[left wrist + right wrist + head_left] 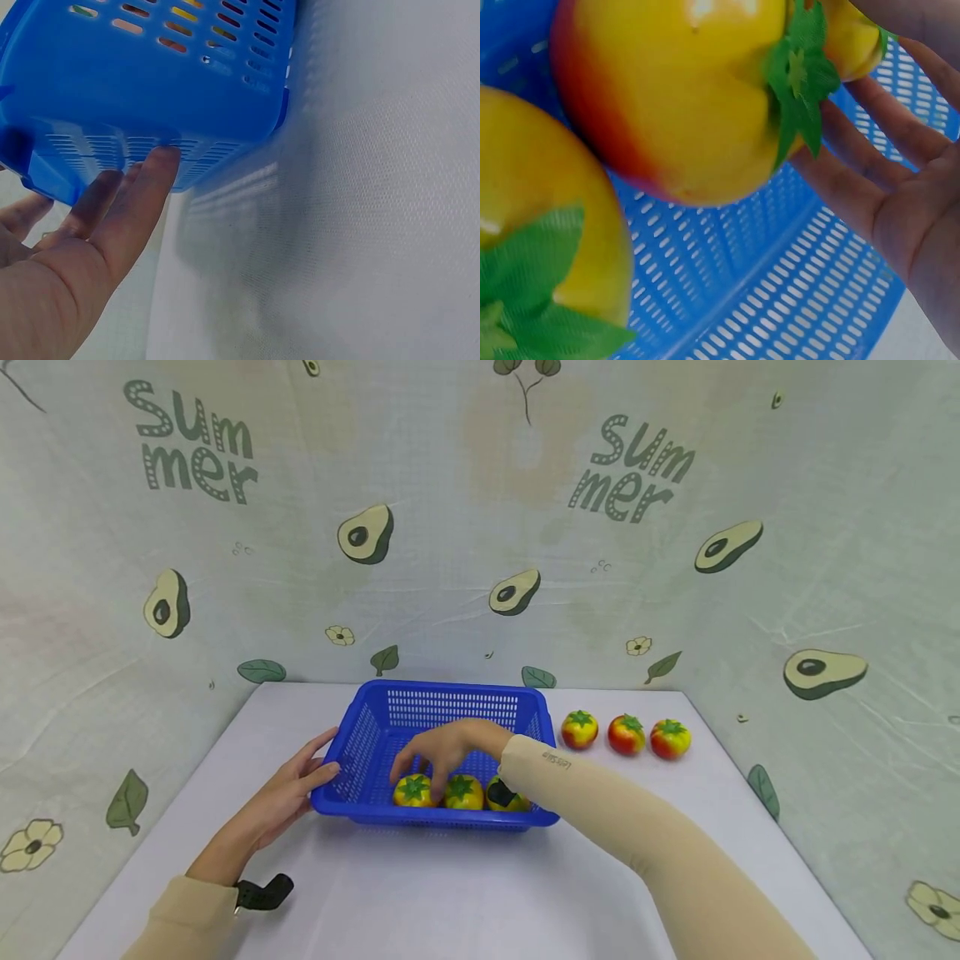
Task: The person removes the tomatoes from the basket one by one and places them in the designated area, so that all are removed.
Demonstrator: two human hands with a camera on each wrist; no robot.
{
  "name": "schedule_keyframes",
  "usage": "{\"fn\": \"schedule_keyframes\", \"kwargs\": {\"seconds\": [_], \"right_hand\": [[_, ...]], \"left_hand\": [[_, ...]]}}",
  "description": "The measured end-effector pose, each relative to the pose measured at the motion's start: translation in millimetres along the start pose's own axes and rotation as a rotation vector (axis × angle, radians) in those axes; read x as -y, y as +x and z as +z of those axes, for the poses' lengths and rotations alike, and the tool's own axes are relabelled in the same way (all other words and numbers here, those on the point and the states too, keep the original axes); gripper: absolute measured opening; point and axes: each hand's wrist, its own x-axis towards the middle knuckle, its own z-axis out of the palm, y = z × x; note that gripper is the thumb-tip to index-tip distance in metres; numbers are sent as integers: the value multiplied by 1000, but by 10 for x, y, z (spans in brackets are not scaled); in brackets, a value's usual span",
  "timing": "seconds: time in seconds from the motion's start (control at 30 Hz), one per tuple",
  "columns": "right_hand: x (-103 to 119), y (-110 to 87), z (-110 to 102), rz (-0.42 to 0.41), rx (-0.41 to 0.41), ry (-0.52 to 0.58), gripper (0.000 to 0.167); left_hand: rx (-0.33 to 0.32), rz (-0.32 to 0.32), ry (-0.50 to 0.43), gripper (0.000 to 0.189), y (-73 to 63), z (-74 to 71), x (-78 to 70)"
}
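Observation:
My left hand point(288, 785) is at the left end of the blue plastic basket point(442, 687), its thumb at the rim. In the left wrist view its nearly straight fingers point(139, 210) touch the slotted basket wall point(135, 90). My right hand point(442, 752) reaches into the basket, thumb and fingers spread over the leftmost toy tomato point(412, 791). A middle toy tomato point(463, 792) and a right-hand one point(517, 796), partly hidden by the wrist camera, lie beside it. In the right wrist view the extended fingers point(847, 180) pass close behind a yellow-red tomato point(682, 97) with green leaves.
To the right of the basket, three more red-yellow toy tomatoes point(580, 730) stand in a row on the white table point(465, 885). A printed cloth backdrop point(450, 460) rises behind the table and at both sides.

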Motion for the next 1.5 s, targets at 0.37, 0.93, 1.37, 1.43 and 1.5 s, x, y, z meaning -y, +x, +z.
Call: {"fn": "schedule_keyframes", "kwargs": {"seconds": [0.37,0.93,1.37,1.43,1.5], "right_hand": [[14,54,27,5,25,-28,63],[93,-445,-286,-40,-188,-113,62],[-142,-1382,-429,31,-463,-132,61],[-228,-1537,-421,57,-526,-132,61],[-306,-1679,-406,79,-588,-116,61]], "left_hand": [[-5,-4,7,79,-5,20,-13],[-17,-4,6,81,-5,11,3],[-21,-2,10,80,-1,26,16],[-20,-1,14,80,2,26,21],[-19,1,15,80,2,24,25]]}}
